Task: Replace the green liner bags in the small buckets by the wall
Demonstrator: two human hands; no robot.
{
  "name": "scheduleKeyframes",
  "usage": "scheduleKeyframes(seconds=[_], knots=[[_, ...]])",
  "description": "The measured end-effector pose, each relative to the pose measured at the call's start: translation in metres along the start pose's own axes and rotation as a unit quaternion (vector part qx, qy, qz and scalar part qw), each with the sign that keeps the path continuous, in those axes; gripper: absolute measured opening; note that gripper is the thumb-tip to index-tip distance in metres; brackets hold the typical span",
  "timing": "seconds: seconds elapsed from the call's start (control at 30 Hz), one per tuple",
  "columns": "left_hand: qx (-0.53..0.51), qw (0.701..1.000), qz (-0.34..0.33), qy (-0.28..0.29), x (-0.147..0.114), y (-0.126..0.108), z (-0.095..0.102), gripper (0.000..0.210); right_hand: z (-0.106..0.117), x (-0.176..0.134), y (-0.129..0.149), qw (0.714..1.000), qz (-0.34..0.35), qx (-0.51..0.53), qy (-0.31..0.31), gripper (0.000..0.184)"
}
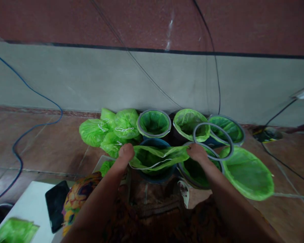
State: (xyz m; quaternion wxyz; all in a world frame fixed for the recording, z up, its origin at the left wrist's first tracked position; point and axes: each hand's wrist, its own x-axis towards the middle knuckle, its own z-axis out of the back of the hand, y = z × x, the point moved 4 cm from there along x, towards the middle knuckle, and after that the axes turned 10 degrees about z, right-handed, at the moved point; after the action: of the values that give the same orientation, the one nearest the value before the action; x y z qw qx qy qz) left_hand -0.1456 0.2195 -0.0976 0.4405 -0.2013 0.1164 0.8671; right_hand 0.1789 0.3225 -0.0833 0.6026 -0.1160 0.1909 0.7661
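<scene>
A thin green bag (pixel 164 158) with a white drawstring is stretched by its mouth between my hands. My left hand (pixel 126 152) is closed on its left edge, and my right hand (pixel 196 151) grips the right edge. Directly beneath is a blue bin (pixel 155 142), and the bag's lower part hangs into it. Close to my right hand is a loose grey ring (pixel 228 135); whether it rests on the bins or touches my hand I cannot tell. Beside the blue bin, another lined bin (pixel 197 175) is partly hidden by my right forearm.
Along the wall stand several green-lined bins, one with a grey ring (pixel 154 111) on its rim. Tied green bags (pixel 92 132) lie to the left. A wide-mouthed green-lined bin (pixel 250 172) stands right. A phone (pixel 57 204) lies on a white surface (pixel 32 199); a blue cable (pixel 20 145) crosses the floor.
</scene>
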Motion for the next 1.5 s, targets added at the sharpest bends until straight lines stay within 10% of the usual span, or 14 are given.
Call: scheduleKeyframes(seconds=[0.2, 0.43, 0.77, 1.03, 1.17, 1.5], knots=[[0.016, 0.998, -0.046, -0.031, -0.01, -0.013, 0.001, 0.045, -0.029, -0.004, 0.028, 0.991, 0.108, -0.048, -0.058, 0.064], [-0.026, 0.986, -0.142, -0.086, -0.012, -0.039, -0.002, 0.032, -0.035, 0.002, 0.053, 0.985, 0.153, -0.05, -0.069, 0.026], [-0.156, 0.983, 0.065, -0.077, 0.013, -0.015, 0.013, 0.034, -0.036, 0.026, 0.008, 0.939, -0.006, 0.301, -0.166, 0.036], [-0.144, 0.986, 0.057, -0.063, 0.008, -0.018, 0.002, 0.059, -0.027, 0.013, 0.027, 0.987, 0.017, 0.116, -0.113, 0.056], [-0.087, 0.995, 0.036, -0.022, 0.007, -0.015, -0.002, 0.036, -0.024, 0.012, 0.027, 0.997, 0.021, 0.045, -0.054, 0.027], [-0.081, 0.995, 0.061, -0.025, 0.006, -0.004, 0.006, 0.039, -0.02, 0.008, 0.01, 0.991, 0.015, 0.098, -0.091, 0.049]])
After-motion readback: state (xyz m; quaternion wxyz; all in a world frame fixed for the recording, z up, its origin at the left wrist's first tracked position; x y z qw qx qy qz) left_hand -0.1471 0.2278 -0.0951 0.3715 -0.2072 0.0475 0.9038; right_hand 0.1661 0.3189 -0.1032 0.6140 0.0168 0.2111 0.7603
